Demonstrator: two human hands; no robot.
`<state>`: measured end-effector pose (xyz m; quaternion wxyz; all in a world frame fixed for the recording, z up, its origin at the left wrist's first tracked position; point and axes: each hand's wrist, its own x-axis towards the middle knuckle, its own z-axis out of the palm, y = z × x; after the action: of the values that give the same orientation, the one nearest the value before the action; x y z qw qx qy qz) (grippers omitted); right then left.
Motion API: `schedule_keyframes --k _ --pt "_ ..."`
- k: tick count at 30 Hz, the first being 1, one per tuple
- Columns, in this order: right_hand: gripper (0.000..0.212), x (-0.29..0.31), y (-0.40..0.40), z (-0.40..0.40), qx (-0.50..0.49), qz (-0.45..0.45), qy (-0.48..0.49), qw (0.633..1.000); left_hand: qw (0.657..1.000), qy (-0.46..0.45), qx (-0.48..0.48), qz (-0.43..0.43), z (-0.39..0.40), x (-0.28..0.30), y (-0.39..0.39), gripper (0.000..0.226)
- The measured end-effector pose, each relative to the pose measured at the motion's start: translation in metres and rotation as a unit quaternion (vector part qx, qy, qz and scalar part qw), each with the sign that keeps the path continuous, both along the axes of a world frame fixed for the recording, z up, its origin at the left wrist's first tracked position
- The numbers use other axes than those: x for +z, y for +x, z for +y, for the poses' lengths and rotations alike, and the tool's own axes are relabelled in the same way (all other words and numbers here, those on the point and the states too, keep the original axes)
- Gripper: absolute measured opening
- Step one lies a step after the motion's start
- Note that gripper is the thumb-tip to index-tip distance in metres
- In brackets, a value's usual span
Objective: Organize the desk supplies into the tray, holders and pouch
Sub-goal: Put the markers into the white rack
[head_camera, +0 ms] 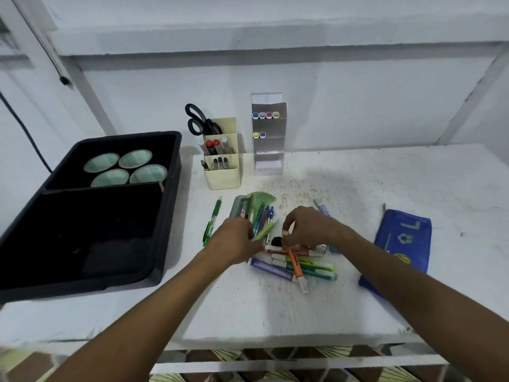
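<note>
Broad white painted desk (358,188), scuffed, carrying everything. Large black plastic tray (170,205) at left, hanging over the edge, four green-lidded round tubs (125,168) packed in its far compartment, near compartment seemingly bare. Flat blue fabric pouch (402,241) at right, well apart from the pile, mouth not discernible. Clear acrylic tiered holder (267,150) at the back, partly filled with highlighters; cream plastic stepped holder (221,172) beside it, keeping black-handled scissors (199,119) and markers upright. Loose heap of pens and highlighters (297,264) mid-desk, crossing one another, so hard to lift singly. Left hand (234,239) curled round a green translucent protractor (261,201) and pencils, probably gathering them. Right hand (305,226) pinching a small orange-tipped piece. Green pen (212,221) lying apart, left of the heap.
</note>
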<state>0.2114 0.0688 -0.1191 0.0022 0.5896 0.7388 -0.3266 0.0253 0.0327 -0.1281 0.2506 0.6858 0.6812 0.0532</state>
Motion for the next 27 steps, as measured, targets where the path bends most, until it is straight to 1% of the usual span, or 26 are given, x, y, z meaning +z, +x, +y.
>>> schedule_keyframes --k 2,4,6,9,13,16,18,20,24,27 --pt "0.033 0.008 0.001 0.005 -0.025 0.056 -0.017 0.998 1.000 0.015 0.005 0.001 0.005 0.005 -0.002 0.022" --pt "0.030 0.021 0.003 0.012 -0.038 0.103 -0.005 0.994 0.999 0.042 0.012 -0.013 0.011 0.013 -0.003 0.018" --pt "0.029 0.036 0.005 0.020 -0.047 0.143 0.021 0.988 0.995 0.082 0.029 -0.050 0.020 0.024 -0.006 0.015" --pt "0.028 0.056 0.009 0.034 -0.068 0.213 0.059 0.973 0.982 0.146 0.043 -0.112 0.034 0.045 -0.012 0.019" --pt "0.027 0.079 0.015 0.052 -0.100 0.302 0.126 0.940 0.958 0.215 0.043 -0.184 0.058 0.076 -0.015 0.019" --pt "0.019 0.091 0.018 0.064 -0.120 0.338 0.181 0.916 0.951 0.263 0.036 -0.158 0.077 0.098 -0.010 0.024" --pt "0.010 0.096 0.018 0.070 -0.128 0.337 0.232 0.903 0.944 0.293 0.025 -0.147 0.088 0.109 -0.005 0.030" --pt "0.007 0.100 0.017 0.075 -0.130 0.332 0.288 0.889 0.937 0.320 0.010 -0.138 0.094 0.118 0.001 0.031" --pt "0.010 0.101 0.015 0.080 -0.133 0.357 0.367 0.849 0.924 0.366 -0.013 -0.110 0.103 0.126 0.011 0.027" --pt "0.014 0.092 0.014 0.089 -0.128 0.359 0.394 0.837 0.923 0.378 -0.037 -0.069 0.113 0.120 0.016 0.023"
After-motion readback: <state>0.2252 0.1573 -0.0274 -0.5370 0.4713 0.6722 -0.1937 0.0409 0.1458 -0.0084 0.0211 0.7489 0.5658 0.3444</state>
